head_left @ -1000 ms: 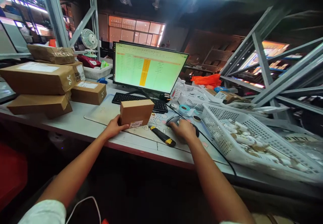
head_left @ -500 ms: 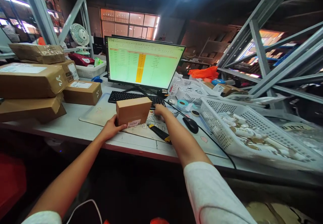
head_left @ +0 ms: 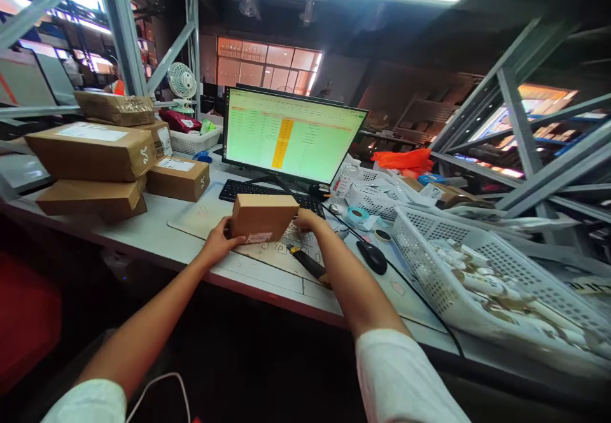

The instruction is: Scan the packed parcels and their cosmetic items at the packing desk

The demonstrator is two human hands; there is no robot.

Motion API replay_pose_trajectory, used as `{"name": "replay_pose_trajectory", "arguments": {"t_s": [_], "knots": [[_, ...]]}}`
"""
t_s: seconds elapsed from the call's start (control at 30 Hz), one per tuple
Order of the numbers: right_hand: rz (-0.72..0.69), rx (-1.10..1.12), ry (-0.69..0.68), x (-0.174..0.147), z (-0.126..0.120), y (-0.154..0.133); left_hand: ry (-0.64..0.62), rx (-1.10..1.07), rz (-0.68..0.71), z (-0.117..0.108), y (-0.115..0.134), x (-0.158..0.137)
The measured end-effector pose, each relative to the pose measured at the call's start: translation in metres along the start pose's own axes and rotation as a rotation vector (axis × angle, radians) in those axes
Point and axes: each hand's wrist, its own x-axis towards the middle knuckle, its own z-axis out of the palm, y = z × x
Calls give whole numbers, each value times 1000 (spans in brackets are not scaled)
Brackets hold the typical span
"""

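Note:
A small brown cardboard box (head_left: pixel 260 219) stands on the desk mat, a white label low on its near side. My left hand (head_left: pixel 222 242) grips its left end, the thumb along the front. At the box's right end is my right hand (head_left: pixel 308 221), its fingers curled and partly hidden; whatever they hold cannot be made out. Behind the box lies a black keyboard (head_left: pixel 252 191), partly covered. A black and yellow utility knife (head_left: pixel 308 263) rests on the mat beside my right forearm. Beyond stands a monitor (head_left: pixel 291 137) showing a table with an orange column.
Taped cardboard boxes (head_left: pixel 90 149) are stacked on the left. A black mouse (head_left: pixel 372 256), its cable and tape rolls (head_left: pixel 357 214) lie on the right. A white perforated basket (head_left: pixel 420 270) holds many small pale pieces. Metal rack beams (head_left: pixel 520 117) rise beyond it.
The view has tilted up and shifted left, so everything sits lower and further right. My right hand has come from over the keyboard's right part to the box's right end. My left hand keeps its grip.

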Motion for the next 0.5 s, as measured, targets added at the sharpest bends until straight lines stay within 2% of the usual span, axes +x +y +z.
{"name": "replay_pose_trajectory", "arguments": {"t_s": [0.13,0.2,0.3,0.4,0.47,0.5], "knots": [[-106,-68,-80,-54,20,5,290,254,220,-8,7,-7],[-155,-102,-75,-85,33,11,313,418,339,-13,10,-15],[-206,-141,0,-122,49,19,234,589,460,-28,11,-30],[-199,-114,75,-132,55,24,120,673,437,-56,4,-38],[-170,-36,99,-124,54,25,77,687,310,-80,-4,-36],[-165,26,112,-116,53,25,102,685,222,-91,-7,-33]]}}
